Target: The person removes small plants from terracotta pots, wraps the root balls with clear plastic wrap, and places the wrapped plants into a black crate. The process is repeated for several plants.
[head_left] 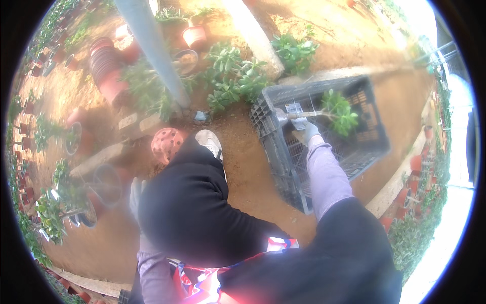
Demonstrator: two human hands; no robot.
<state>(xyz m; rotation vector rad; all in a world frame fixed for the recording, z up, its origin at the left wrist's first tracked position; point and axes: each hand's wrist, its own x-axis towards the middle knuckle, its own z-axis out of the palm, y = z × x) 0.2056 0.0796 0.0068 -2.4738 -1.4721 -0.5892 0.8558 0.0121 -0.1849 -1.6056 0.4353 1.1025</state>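
Observation:
My right hand [307,133], in a grey glove, reaches into a black plastic crate [291,172]. Its fingers are closed on the pale stem of a small leafy plant [340,114], which lies sideways with its green leaves toward the crate's far right. A white label [294,108] shows beside the stem. The base of the plant is partly hidden and blurred. My left hand [135,198], also gloved, rests beside my bent knee, fingers stretched out and nothing seen in them. The knee covers part of this hand.
An orange pot with holes [168,145] lies by my shoe [208,142]. Stacked reddish pots [105,71] lie at the far left. A grey post [152,48] rises beside bushy plants [233,76]. Potted plants [50,215] stand at left, others along the right edge.

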